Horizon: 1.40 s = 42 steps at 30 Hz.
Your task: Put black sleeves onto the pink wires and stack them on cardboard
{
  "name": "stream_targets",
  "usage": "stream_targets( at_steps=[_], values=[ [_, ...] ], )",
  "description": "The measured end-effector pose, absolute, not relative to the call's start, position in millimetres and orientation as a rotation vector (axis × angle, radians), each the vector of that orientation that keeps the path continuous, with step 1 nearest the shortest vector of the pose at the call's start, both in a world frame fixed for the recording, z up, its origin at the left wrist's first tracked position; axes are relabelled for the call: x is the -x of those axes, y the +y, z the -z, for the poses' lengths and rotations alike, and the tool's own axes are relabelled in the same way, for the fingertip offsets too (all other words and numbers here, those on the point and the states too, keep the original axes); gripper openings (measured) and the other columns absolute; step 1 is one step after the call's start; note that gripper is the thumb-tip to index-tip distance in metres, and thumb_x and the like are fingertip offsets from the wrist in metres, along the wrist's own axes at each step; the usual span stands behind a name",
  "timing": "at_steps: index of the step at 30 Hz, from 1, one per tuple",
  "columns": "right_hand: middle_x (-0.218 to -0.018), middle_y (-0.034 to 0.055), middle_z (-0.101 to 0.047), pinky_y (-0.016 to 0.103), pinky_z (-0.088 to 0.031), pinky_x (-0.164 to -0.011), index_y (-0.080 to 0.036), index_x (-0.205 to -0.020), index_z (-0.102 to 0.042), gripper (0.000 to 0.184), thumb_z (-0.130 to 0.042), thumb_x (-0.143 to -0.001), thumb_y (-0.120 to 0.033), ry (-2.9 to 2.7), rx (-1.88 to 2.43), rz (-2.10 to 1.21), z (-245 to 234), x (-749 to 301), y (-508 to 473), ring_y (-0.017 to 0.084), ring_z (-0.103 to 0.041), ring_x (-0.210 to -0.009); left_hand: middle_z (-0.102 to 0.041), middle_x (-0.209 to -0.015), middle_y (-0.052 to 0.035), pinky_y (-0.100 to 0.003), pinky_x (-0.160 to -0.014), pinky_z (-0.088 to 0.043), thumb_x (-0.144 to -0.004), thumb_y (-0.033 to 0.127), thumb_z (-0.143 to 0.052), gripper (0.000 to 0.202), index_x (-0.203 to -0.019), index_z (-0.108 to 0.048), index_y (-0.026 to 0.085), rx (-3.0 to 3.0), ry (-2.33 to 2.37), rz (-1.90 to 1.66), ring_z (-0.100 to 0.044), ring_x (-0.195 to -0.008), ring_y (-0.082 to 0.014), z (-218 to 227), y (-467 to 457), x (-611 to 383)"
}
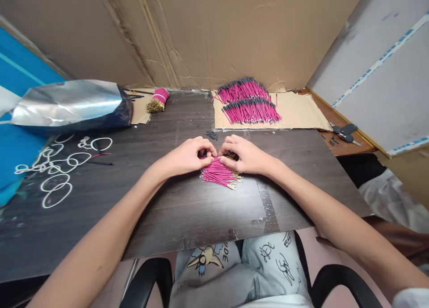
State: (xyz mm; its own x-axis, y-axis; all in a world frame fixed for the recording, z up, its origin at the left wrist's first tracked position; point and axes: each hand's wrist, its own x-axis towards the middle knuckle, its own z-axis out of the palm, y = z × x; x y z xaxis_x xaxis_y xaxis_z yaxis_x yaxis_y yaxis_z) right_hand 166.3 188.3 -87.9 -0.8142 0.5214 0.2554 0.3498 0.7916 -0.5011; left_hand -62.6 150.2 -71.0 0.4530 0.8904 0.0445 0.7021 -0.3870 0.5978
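Observation:
A pile of short magenta wires [219, 174] with gold and silver ends lies on the dark table in front of me. My left hand [192, 156] is at its far left side, thumb and fingers pinched together over the wires. From the right, my right hand [241, 154] curls over the far side of the same pile, its thumb and fingertips closed. The fingertips nearly meet, and the wires they pinch are mostly hidden. Just beyond the left hand lie several small black tubes [212, 135].
Magenta wires with black ends [251, 111] lie in two rows on a cardboard sheet [301, 113]. At the back stands a banded wire bundle [160, 97]. A silver bag [70, 104] and white rubber bands [56, 183] are at left, keys [345, 133] at right.

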Motion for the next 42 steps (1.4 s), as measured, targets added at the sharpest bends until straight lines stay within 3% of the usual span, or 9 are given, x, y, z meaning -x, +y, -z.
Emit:
stream_targets(
  at_steps=[7, 12, 16, 22, 26, 34, 42],
  values=[
    [-0.086, 0.0043, -0.059, 0.035, -0.04, -0.082, -0.02, -0.087, -0.058, 0.009, -0.055, -0.094, -0.024, -2.627, 0.698, -0.63, 88.8, -163.0, 188.4, 0.021, -0.051, -0.083, -0.066, -0.09, -0.0037, -0.033, -0.081, -0.043, -0.082, 0.027, -0.064, 0.014, -0.09, -0.074, 0.02, -2.184, 1.309, -0.532, -0.056, -0.081, -0.0195, 73.0, 150.5, 60.4],
    [-0.09, 0.0063, -0.057, 0.035, -0.04, -0.082, -0.02, -0.088, -0.055, 0.015, -0.048, -0.1, -0.027, -2.668, 0.685, -0.515, 93.5, -163.1, 190.1, 0.021, -0.051, -0.085, -0.065, -0.088, -0.0024, -0.033, -0.084, -0.042, -0.082, 0.027, -0.067, 0.008, -0.084, -0.071, 0.02, -2.157, 1.276, -0.539, -0.055, -0.083, -0.0196, 71.0, 149.4, 58.8],
    [-0.093, 0.007, -0.057, 0.035, -0.04, -0.082, -0.019, -0.091, -0.056, 0.017, -0.045, -0.102, -0.026, -2.621, 0.692, -0.525, 94.7, -163.7, 189.5, 0.021, -0.051, -0.086, -0.064, -0.087, -0.0027, -0.032, -0.083, -0.041, -0.088, 0.031, -0.062, 0.015, -0.084, -0.068, 0.019, -2.166, 1.28, -0.541, -0.054, -0.082, -0.0189, 72.1, 149.8, 59.2],
    [-0.091, 0.0042, -0.057, 0.031, -0.041, -0.074, -0.017, -0.095, -0.061, 0.014, -0.052, -0.1, -0.027, -2.528, 0.691, -0.683, 88.6, -169.8, 191.1, 0.017, -0.053, -0.079, -0.063, -0.095, -0.0041, -0.032, -0.083, -0.042, -0.099, 0.035, -0.047, 0.025, -0.093, -0.064, 0.019, -2.254, 1.282, -0.442, -0.057, -0.09, -0.0197, 76.1, 152.4, 63.3],
    [-0.09, 0.0037, -0.061, 0.032, -0.042, -0.078, -0.018, -0.092, -0.063, 0.019, -0.049, -0.102, -0.026, -2.451, 0.686, -0.743, 89.3, -171.5, 194.6, 0.017, -0.055, -0.081, -0.061, -0.092, -0.0034, -0.032, -0.083, -0.042, -0.102, 0.036, -0.043, 0.026, -0.097, -0.063, 0.019, -2.247, 1.324, -0.457, -0.058, -0.088, -0.0192, 77.7, 152.7, 62.9],
    [-0.091, 0.0025, -0.067, 0.03, -0.043, -0.074, -0.019, -0.09, -0.067, 0.018, -0.056, -0.101, -0.029, -2.304, 0.717, -0.74, 99.1, -167.3, 195.5, 0.016, -0.058, -0.08, -0.064, -0.084, -0.0022, -0.031, -0.074, -0.041, -0.1, 0.038, -0.048, 0.027, -0.094, -0.065, 0.019, -2.185, 1.358, -0.643, -0.057, -0.076, -0.0171, 76.6, 151.2, 57.9],
    [-0.084, 0.0006, -0.064, 0.029, -0.043, -0.07, -0.02, -0.089, -0.065, 0.016, -0.059, -0.1, -0.03, -2.233, 0.711, -0.688, 98.7, -160.5, 191.3, 0.015, -0.055, -0.074, -0.072, -0.094, -0.0034, -0.035, -0.085, -0.044, -0.099, 0.033, -0.054, 0.019, -0.095, -0.066, 0.02, -2.275, 1.434, -0.824, -0.062, -0.086, -0.0196, 86.9, 152.6, 57.8]
  ],
)
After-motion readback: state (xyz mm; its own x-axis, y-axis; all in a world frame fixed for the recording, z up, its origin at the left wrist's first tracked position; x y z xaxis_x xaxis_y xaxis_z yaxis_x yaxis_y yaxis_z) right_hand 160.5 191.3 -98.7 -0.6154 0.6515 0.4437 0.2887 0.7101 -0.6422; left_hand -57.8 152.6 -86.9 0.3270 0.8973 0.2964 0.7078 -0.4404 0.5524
